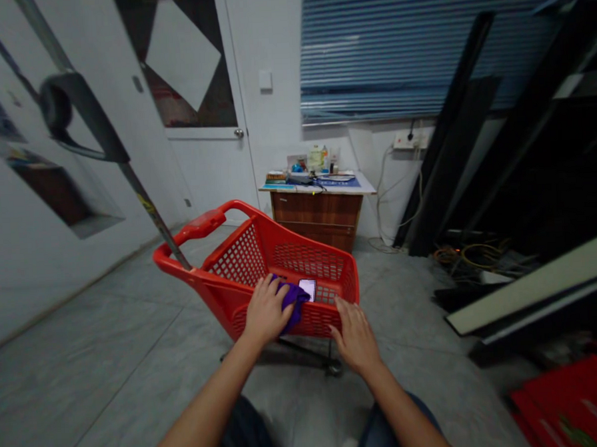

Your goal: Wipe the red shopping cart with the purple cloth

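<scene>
A red plastic shopping cart (217, 301) stands in front of me, its perforated basket tilted in my view. A purple cloth (293, 302) hangs over the near rim of the basket. My left hand (267, 310) lies over this cloth, fingers bent round it against the rim. At the basket's near right corner is my right hand (355, 332), with its fingers stretched toward the rim and its thumb apart. Whether its fingertips touch the plastic I cannot tell. Inside the basket, a small pale card-like item (308, 289) lies on the bottom.
A metal pole with a dark grip (85, 118) rises by the cart's handle. Behind the cart stands a wooden cabinet (312, 209) with several small items on top. Dark panels (449, 135) lean at the right, near loose cables (480, 252). A red box (573, 402) sits lower right.
</scene>
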The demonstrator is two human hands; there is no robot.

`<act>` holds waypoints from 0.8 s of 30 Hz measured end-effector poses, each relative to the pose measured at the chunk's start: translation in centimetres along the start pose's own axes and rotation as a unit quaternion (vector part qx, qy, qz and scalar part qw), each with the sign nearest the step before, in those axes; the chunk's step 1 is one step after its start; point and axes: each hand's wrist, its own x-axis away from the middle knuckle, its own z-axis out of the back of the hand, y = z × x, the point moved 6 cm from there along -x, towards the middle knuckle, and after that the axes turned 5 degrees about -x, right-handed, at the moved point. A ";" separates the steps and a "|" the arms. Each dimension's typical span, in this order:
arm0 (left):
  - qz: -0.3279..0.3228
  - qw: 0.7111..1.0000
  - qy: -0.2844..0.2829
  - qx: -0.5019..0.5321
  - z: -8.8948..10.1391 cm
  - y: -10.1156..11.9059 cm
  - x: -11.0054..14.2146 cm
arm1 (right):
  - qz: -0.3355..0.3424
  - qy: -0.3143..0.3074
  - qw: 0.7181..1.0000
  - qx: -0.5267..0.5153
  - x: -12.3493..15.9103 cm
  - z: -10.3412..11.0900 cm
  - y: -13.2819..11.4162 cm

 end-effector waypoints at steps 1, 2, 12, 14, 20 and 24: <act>-0.005 1.000 0.000 -0.014 0.3 -1.5 0.2 | 0.000 0.002 1.000 0.002 0.1 0.0 0.0; -0.004 1.000 0.002 -0.029 0.8 -3.2 0.4 | -0.001 0.005 1.000 0.005 0.1 0.0 -0.1; 0.118 0.986 0.096 -0.075 4.1 -13.2 2.8 | -0.012 0.025 1.000 -0.003 1.3 -1.5 -4.4; 0.119 0.987 0.092 -0.066 3.0 -10.8 3.1 | -0.017 0.027 0.999 -0.014 1.8 -1.6 -5.8; 0.103 0.991 0.086 -0.011 0.0 -3.0 4.2 | -0.004 -0.006 0.994 -0.108 1.9 -1.8 -6.2; 0.066 0.996 0.058 0.008 -0.1 -3.1 4.7 | -0.022 -0.029 0.990 -0.137 -2.4 -1.8 -1.1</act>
